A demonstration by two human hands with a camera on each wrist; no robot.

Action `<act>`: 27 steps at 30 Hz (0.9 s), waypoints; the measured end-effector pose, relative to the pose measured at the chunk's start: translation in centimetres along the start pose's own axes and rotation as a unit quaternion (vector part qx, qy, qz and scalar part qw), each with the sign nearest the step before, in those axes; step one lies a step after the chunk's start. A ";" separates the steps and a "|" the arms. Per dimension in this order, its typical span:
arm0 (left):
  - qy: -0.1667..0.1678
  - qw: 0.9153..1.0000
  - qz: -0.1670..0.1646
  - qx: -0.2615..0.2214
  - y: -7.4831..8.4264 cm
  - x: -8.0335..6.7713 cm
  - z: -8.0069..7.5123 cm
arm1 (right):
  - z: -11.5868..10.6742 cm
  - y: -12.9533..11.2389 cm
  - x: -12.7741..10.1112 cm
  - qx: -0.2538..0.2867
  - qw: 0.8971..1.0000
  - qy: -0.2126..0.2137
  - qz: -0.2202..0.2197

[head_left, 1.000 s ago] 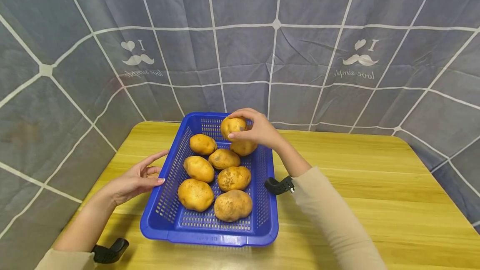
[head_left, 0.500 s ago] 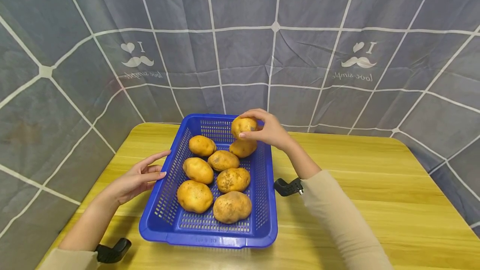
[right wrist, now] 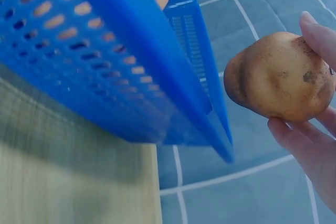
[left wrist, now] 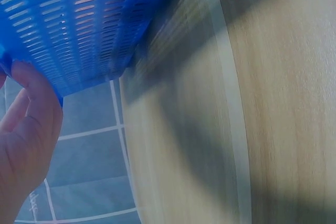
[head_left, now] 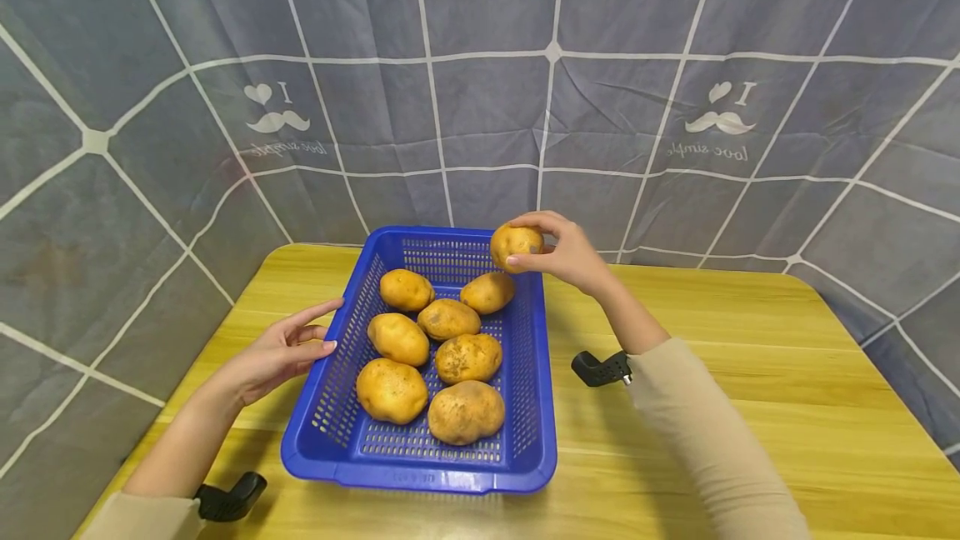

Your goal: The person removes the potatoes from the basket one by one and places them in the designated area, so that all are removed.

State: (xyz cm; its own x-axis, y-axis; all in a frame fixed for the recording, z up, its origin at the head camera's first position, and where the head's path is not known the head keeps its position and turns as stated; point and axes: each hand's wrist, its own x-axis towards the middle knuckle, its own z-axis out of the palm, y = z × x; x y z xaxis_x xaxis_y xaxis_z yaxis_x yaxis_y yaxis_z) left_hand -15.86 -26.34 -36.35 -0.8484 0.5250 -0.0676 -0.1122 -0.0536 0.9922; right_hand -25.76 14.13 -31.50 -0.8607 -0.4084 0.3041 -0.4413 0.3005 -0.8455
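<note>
Backdrop cloth (head_left: 480,107) reads "love simple" behind lifted potato (head_left: 516,245).

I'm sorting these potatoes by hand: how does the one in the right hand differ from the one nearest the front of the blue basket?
The held potato is lifted above the basket's far right corner, pinched by the right hand; the front potato lies on the floor of the blue basket, untouched. The held potato looks smaller and rounder, the front potato larger and duller brown. Both have yellow-brown, speckled skin.
</note>
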 end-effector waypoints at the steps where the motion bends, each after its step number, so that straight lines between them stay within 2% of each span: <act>1: 0.002 1.000 -0.001 0.001 0.0 0.0 0.0 | -0.2 0.1 -0.1 -0.003 1.000 0.002 0.001; 10: -0.009 1.000 -0.001 -0.019 -0.1 0.1 -0.2 | -2.6 0.6 -1.0 -0.014 0.999 0.022 0.024; 18: -0.037 0.997 0.006 -0.061 -0.3 0.4 -0.6 | -4.1 -0.6 -3.0 -0.040 0.998 0.032 0.046; 27: -0.044 0.996 0.009 -0.077 -0.6 0.3 -0.6 | -5.4 2.9 -4.1 -0.052 0.996 0.055 0.056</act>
State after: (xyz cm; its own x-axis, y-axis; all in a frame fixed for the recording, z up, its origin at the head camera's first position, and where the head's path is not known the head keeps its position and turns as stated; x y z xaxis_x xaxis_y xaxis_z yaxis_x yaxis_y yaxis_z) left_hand -16.37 -26.69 -37.02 -0.8030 0.5951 -0.0337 -0.1808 -0.1893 0.9651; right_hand -24.86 21.36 -32.79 -0.9262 -0.2726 0.2605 -0.3594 0.4291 -0.8286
